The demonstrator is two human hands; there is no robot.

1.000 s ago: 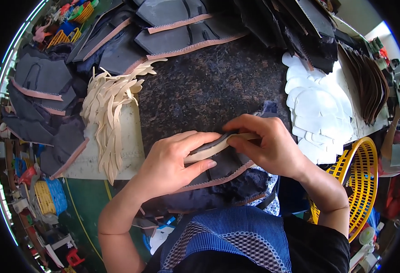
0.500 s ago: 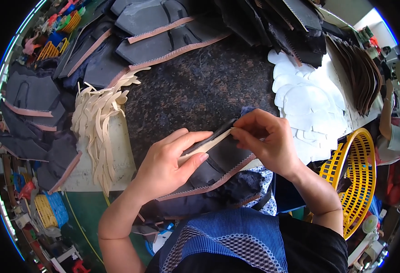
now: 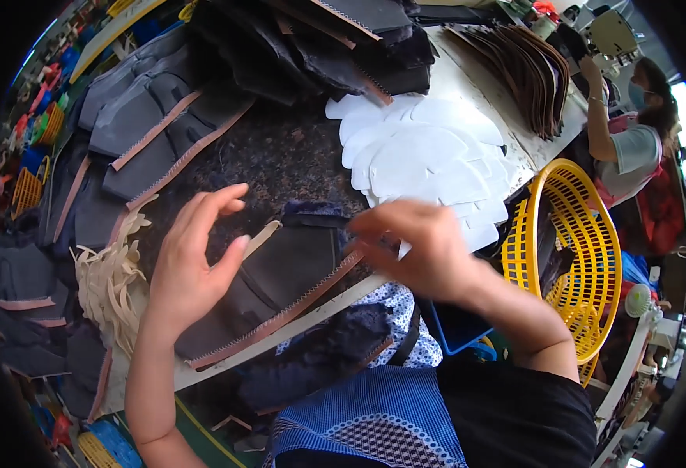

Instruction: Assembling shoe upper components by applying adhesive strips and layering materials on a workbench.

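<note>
A dark grey piece with a pink zigzag-stitched edging (image 3: 281, 318) lies at the table's near edge, partly under my hands. Along its far side shows a dark blue furry strip (image 3: 312, 212). One end of a narrow cream strip (image 3: 261, 239) rests on the piece beside my left thumb. My left hand (image 3: 195, 261) hovers open over the piece's left part, fingers apart and nothing in them. Over the right end is my right hand (image 3: 421, 246), smeared by motion, its fingers bent downward; whether they hold anything is unclear.
White rounded sheets (image 3: 429, 160) lie in a heap at right, with brown pieces (image 3: 514, 74) behind. Cream strips (image 3: 113, 281) are piled at left. Stacked dark pieces (image 3: 148, 117) line the far side. A yellow basket (image 3: 612, 265) stands at right; another person (image 3: 631, 132) sits beyond.
My left hand has let go of the cream strip and dark piece and opened. The right hand has left its pinch on them. The view has turned right.
</note>
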